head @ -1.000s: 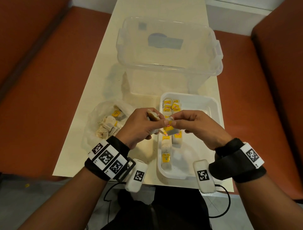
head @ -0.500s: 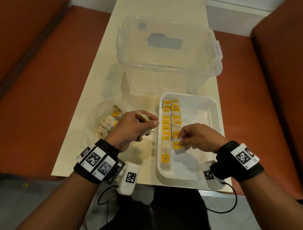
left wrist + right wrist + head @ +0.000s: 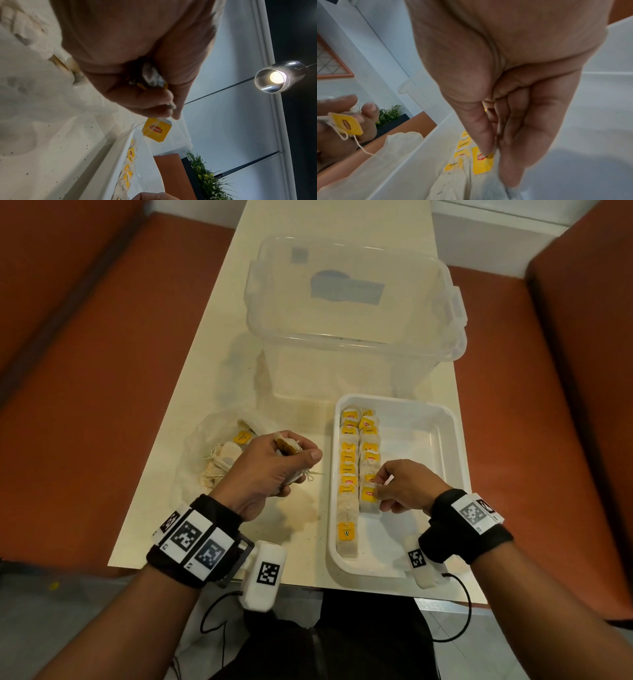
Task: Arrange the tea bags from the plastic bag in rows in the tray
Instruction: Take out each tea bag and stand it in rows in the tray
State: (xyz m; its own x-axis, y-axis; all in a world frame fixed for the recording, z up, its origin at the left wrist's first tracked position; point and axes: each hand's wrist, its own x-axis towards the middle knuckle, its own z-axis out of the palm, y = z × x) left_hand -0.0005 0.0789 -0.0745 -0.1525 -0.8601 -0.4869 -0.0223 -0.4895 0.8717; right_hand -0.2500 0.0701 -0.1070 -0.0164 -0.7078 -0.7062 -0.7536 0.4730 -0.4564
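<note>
A white tray (image 3: 445,426) holds two rows of tea bags (image 3: 349,460) with yellow tags along its left side. My right hand (image 3: 380,491) pinches a tea bag (image 3: 369,498) at the near end of the second row; the right wrist view shows thumb and fingers pressing its yellow tag (image 3: 482,162) down. My left hand (image 3: 294,457) hovers over the table left of the tray, gripping a bunch of tea bags (image 3: 287,444); one yellow tag (image 3: 157,129) dangles from it on a string. The clear plastic bag (image 3: 205,460) with more tea bags lies further left.
A large clear plastic storage box (image 3: 352,313) stands behind the tray. The cream table (image 3: 191,467) is narrow, with orange-brown benches (image 3: 96,371) on both sides. Dark tea specks dot the table near my left hand.
My right hand took a tea bag from the left hand, carried it down into the tray and now sets it at the near end of the second row. The left hand drew back left.
</note>
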